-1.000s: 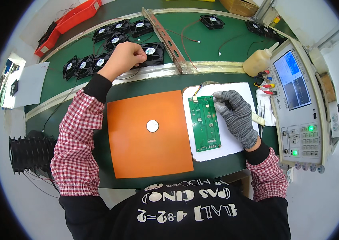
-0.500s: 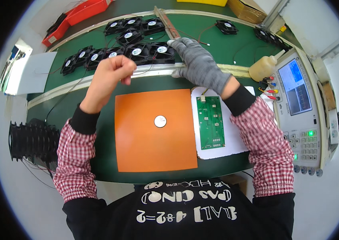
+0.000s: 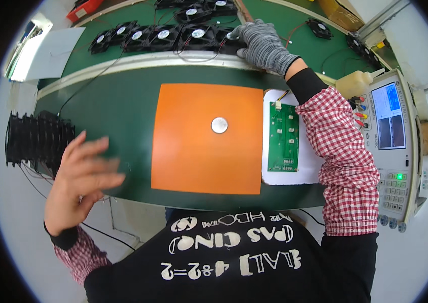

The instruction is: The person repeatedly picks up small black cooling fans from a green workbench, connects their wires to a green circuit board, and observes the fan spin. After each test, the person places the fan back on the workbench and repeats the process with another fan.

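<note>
My right hand (image 3: 263, 46), in a grey knit glove, reaches to the far side of the bench. Its fingers and thumb close around the right side of a black cooling fan (image 3: 228, 41) at the end of a row. That fan's label side is hidden. My bare left hand (image 3: 85, 177) is blurred, with its fingers spread and nothing in them. It is over the bench's near left edge, beside a stack of black fans (image 3: 39, 141). Between my arms lies an orange mat (image 3: 198, 161) with a round silver disc (image 3: 219, 125) on it.
A green circuit board (image 3: 283, 146) lies on a white pad (image 3: 307, 171) under my right forearm. To the right stand a bench instrument (image 3: 395, 166) with a lit screen and a cream bottle (image 3: 354, 83). More fans (image 3: 163, 36) and loose wires lie beyond a pale rail (image 3: 138, 61).
My left hand has moved from above the mat's far left corner down and left, and its curled fingers have spread. The view has shifted. The fan at my right hand now looks tilted.
</note>
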Motion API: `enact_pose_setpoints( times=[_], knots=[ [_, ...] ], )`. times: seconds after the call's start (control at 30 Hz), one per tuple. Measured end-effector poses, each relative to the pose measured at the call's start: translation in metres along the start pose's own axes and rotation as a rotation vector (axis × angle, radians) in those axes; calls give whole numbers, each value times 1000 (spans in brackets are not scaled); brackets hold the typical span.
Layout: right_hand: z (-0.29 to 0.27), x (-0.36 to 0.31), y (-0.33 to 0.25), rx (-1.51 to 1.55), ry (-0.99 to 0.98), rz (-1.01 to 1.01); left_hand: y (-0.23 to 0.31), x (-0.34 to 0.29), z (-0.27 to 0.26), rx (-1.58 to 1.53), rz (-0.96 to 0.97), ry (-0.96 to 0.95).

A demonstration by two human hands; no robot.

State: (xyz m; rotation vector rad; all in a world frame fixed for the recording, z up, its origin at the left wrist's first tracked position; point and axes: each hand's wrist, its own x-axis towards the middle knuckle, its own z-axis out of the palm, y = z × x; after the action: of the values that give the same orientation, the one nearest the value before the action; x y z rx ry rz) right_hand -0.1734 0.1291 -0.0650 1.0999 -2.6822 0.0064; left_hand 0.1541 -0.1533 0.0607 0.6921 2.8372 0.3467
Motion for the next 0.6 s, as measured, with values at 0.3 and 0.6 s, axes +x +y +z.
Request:
enact_pose_setpoints(
  times=[0.3, 0.6],
  knots=[
    [-16, -59, 13, 260, 424, -131, 33, 91, 91, -55, 343, 192],
    [-26, -84, 5, 570, 431, -90, -9, -23, 141, 455, -643, 527]
  ],
)
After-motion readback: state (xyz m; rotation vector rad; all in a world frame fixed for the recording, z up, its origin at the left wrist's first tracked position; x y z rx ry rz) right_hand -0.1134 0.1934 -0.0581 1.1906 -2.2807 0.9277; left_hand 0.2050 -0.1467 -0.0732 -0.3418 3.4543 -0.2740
